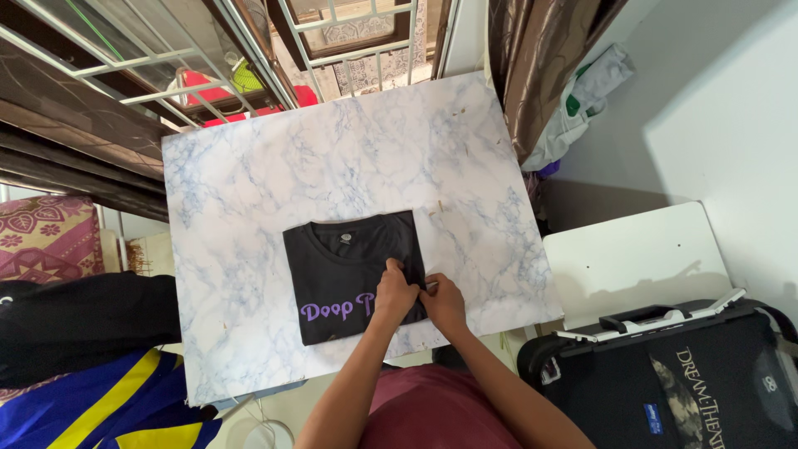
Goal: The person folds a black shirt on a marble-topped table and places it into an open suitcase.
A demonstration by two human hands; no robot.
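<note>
Here, closest in, the person's maroon-clad lap fills the bottom edge, both bare forearms reaching up over the near rim of the white, blue-veined marble-pattern worktop (pixel 249 175). The left hand (pixel 394 293) and right hand (pixel 443 301) sit side by side, each grip pinched shut on the right-hand edge of the folded black T-shirt with purple lettering (pixel 341 270), which lies flat near the worktop's front, collar pointing away. The hands cover the end of the lettering.

To the left lie a black garment (pixel 75 324) and a blue-and-yellow cloth (pixel 108 407), cut off by the edge. To the right sits a black case with pale print (pixel 690 382) beside a plain white board (pixel 632 262). Beyond the worktop, a white window grille (pixel 349 33), a brown curtain (pixel 540 58) and a white plastic bag with green marks (pixel 582 100).
</note>
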